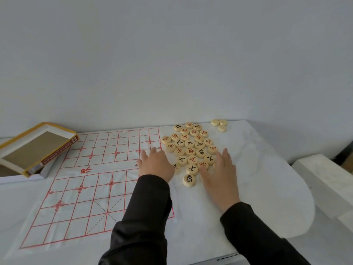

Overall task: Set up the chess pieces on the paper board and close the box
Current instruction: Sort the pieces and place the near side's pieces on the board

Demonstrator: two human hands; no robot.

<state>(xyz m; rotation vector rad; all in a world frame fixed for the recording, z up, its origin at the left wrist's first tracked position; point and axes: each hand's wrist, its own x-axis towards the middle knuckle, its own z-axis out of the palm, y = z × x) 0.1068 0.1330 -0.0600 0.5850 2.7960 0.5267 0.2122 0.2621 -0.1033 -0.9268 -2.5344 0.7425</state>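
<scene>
A white paper board (pixel 91 188) with a red grid lies flat on the table, with no pieces on it. To its right lies a cluster of round wooden chess pieces (pixel 191 144) with red or black characters, face up. Three blank-faced pieces (pixel 219 124) sit apart at the far right. My left hand (pixel 155 165) lies flat at the board's right edge, next to the cluster, fingers straight. My right hand (pixel 219 173) rests flat on the cluster's near right side and covers a few pieces. The open yellow-rimmed box (pixel 36 148) lies tilted at the board's far left corner.
The white table (pixel 267 169) ends at a curved edge on the right, with a white block (pixel 324 175) beyond it. A plain wall rises behind the table. Black sleeves cover both forearms.
</scene>
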